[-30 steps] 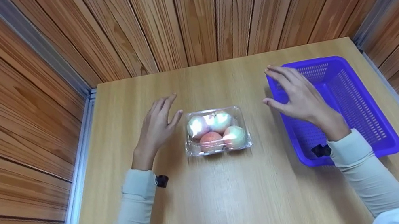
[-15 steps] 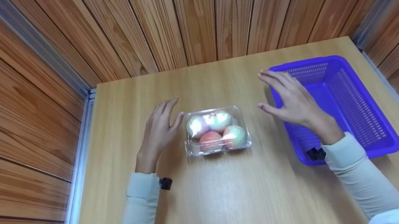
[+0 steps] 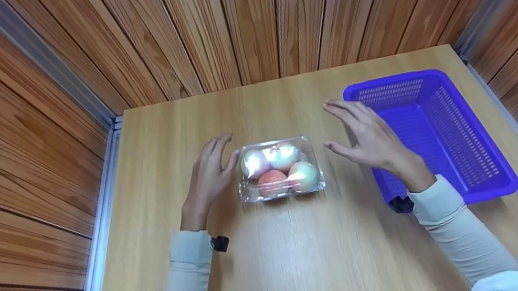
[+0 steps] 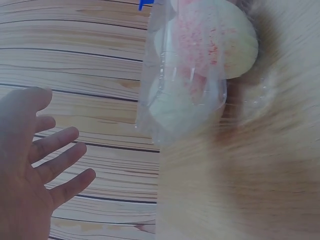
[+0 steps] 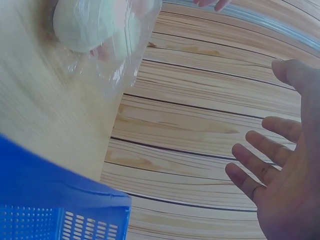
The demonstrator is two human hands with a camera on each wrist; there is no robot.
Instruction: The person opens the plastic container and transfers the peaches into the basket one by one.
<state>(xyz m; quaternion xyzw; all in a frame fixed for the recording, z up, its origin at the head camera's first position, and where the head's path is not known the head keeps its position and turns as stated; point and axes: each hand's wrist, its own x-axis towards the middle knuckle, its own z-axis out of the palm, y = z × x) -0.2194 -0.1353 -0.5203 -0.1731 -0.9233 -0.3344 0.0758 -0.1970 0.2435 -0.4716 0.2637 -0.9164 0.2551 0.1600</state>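
Observation:
A clear plastic clamshell box (image 3: pixel 283 189) holding several peach-like fruits (image 3: pixel 303 176) sits on the table in front of me; the lid looks closed. To its left is my left hand (image 3: pixel 207 176), fingers spread and holding nothing, its thumb close to the box's edge. My right hand (image 3: pixel 370 139) hovers between the box and the basket, fingers extended, also holding nothing. In the left wrist view the box (image 4: pixel 185 95) stands apart from the hand (image 4: pixel 35 160). The right wrist view has the box (image 5: pixel 112 60) at upper left, away from the open palm (image 5: pixel 290 170).
A purple perforated basket (image 3: pixel 499 162) stands at the right of the wooden table (image 3: pixel 291 268), partly beneath my right forearm. Wood-plank walls (image 3: pixel 252 18) with metal edging (image 3: pixel 105 194) enclose the table at the back and both sides.
My right hand has moved left, off the basket and closer to the box. The left hand has shifted slightly toward me and to the right. The box and basket stay where they were.

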